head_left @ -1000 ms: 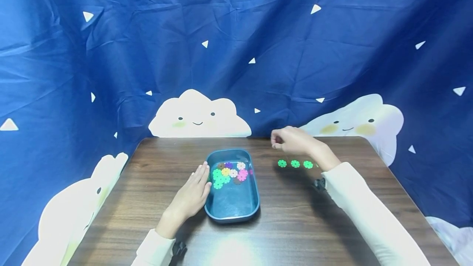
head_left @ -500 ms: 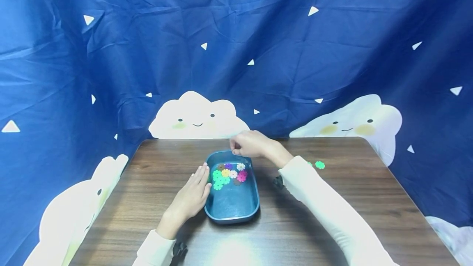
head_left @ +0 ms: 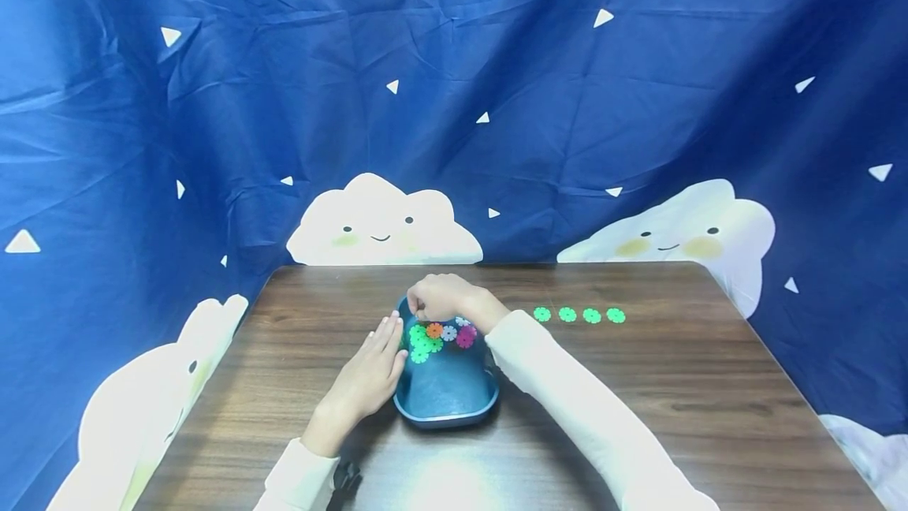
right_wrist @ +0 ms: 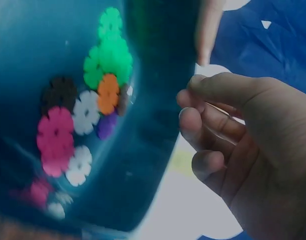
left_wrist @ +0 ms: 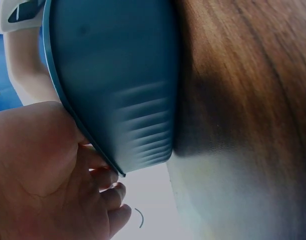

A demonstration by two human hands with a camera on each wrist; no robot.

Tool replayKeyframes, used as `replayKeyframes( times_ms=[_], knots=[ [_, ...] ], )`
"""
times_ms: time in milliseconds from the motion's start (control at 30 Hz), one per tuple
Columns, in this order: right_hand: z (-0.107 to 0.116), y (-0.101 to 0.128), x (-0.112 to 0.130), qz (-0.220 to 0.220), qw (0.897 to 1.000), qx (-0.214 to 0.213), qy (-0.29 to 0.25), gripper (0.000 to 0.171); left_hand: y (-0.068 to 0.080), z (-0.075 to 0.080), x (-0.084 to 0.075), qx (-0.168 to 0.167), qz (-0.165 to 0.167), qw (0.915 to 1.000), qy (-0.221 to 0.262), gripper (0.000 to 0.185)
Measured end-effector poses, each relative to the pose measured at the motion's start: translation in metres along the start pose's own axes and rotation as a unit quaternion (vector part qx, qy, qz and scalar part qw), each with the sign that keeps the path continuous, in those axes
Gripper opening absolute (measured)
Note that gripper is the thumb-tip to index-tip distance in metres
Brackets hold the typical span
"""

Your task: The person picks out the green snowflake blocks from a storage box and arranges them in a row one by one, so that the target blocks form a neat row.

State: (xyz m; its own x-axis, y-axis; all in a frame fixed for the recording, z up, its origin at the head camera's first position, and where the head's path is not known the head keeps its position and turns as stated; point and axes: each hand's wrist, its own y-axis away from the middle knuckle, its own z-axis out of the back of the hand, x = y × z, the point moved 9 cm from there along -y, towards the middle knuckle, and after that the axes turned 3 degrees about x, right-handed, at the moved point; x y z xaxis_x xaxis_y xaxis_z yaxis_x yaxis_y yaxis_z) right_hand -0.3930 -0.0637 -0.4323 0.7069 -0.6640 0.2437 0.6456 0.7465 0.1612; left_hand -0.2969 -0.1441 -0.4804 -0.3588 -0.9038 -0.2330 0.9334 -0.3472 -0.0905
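My left hand lies with straight fingers along the left rim of a blue plastic tray; the left wrist view shows its fingertips at that rim. Over the far end of the tray is my right hand. In the right wrist view its fingers are loosely bent, the thumb near the index fingertip, and nothing shows between them. Flower-shaped plastic discs lie in the tray: several green discs, an orange disc, a purple disc, white discs, pink discs and a dark brown disc.
On the wooden table, right of the tray, several green discs form a straight row, spaced apart. A blue curtain with clouds and triangles hangs right behind the table's far edge.
My right hand has moved left from above the row of green discs to the tray's far end and lowered there, uncovering the row. My left hand stays in place.
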Motion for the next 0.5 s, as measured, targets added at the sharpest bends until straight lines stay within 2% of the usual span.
replayKeyframes(
  times_ms=[267, 500],
  knots=[
    [-0.022, -0.020, -0.003, -0.024, 0.999, 0.023, -0.001, 0.019, 0.000, 0.002, -0.001, -0.015, -0.004, 0.9999, 0.001, 0.056],
    [-0.040, -0.026, -0.008, -0.057, 0.997, 0.050, -0.013, 0.021, 0.000, 0.003, -0.002, -0.013, -0.005, 0.9999, 0.004, 0.056]
  ],
)
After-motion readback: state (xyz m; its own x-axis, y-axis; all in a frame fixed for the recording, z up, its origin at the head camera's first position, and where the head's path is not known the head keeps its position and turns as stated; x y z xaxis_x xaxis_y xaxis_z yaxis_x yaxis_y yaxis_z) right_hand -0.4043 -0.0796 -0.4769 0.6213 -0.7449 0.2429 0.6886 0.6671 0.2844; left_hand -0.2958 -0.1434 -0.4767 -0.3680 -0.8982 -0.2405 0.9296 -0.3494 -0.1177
